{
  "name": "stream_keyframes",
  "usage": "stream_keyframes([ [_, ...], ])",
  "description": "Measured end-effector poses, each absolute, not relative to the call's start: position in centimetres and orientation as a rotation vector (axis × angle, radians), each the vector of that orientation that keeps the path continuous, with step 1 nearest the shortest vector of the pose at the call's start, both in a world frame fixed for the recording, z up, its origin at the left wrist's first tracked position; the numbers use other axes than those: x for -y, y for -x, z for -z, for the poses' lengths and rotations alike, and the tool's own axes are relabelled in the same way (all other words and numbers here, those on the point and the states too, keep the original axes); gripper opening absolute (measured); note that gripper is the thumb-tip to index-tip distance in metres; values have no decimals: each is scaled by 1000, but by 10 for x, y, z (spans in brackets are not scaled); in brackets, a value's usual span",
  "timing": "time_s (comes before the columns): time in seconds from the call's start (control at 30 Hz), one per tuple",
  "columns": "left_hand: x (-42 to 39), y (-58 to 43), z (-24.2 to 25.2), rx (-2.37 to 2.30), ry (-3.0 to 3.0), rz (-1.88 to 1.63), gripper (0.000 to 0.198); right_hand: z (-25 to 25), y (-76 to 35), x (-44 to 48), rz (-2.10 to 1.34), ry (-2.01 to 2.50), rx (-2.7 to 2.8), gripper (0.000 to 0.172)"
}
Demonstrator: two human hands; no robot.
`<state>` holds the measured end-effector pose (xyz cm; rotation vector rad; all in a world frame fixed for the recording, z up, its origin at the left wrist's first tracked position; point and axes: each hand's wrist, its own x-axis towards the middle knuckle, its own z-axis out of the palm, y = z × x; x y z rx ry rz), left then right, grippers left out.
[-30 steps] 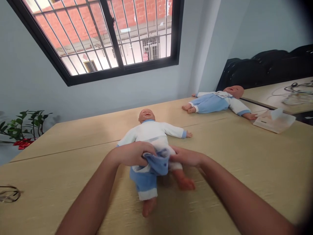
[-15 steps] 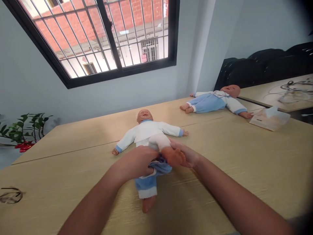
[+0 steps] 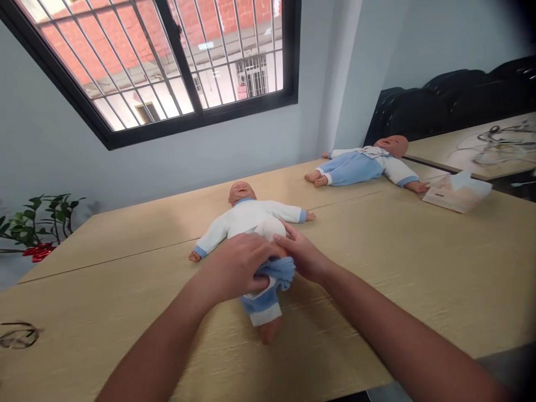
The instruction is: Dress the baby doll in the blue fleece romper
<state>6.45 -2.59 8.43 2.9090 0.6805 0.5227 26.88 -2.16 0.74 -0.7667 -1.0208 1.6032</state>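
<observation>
While the doll [image 3: 249,216] lies face up on the table [image 3: 377,273], its head toward the window [image 3: 247,108], I have the left hand [image 3: 238,265] clamped on its bunched blue trousers [image 3: 285,270] and the right hand [image 3: 302,254] holding its bent leg [image 3: 270,228].

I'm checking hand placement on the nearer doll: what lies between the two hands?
In the head view, the nearer doll's bent leg and, lower down, the bunched blue trousers lie between the left hand and the right hand.
</observation>
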Motion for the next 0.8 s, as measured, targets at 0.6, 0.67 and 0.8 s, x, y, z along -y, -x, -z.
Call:
stream_keyframes([
  [0.6,13,-64,-79,-476,-3105,-931,18,-9,-276,19,-1526,959,1087,88],
  [0.67,10,-63,-77,-503,-3126,-982,20,-7,-275,18,-1514,957,1099,89],
  [0.8,10,-66,-67,-458,-3116,-1022,22,-3,-274,16,-1475,965,1115,90],
])
